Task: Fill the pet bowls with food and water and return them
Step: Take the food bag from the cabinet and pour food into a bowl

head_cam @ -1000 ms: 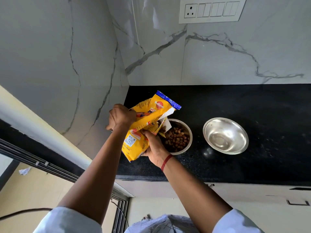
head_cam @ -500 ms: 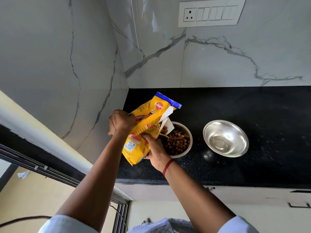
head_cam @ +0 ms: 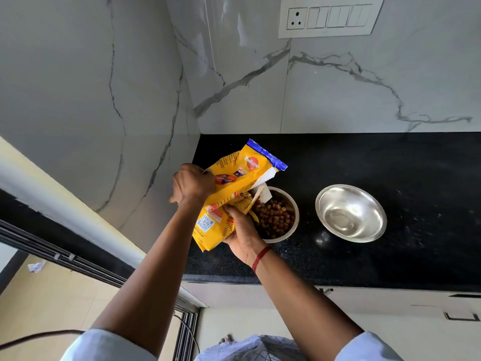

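A yellow pet food bag [head_cam: 235, 182] with a blue top strip is held tilted over the left edge of a steel bowl [head_cam: 292, 231] that holds brown kibble [head_cam: 274, 217]. My left hand [head_cam: 192, 183] grips the bag's upper side. My right hand [head_cam: 240, 230] holds the bag from below, near its torn opening, which lies against the bowl's rim. A second steel bowl [head_cam: 350, 213] stands empty a short way to the right. Both bowls rest on the black counter [head_cam: 390, 256].
Marble walls close the corner behind and to the left of the counter. A switch panel with a socket [head_cam: 329, 18] is on the back wall. The counter's front edge [head_cam: 338, 285] runs above pale cabinet fronts. A window frame [head_cam: 65, 259] is at lower left.
The bag and both hands have stayed over the kibble bowl with only slight shifting. The view has dropped a little. The bowls have not moved.
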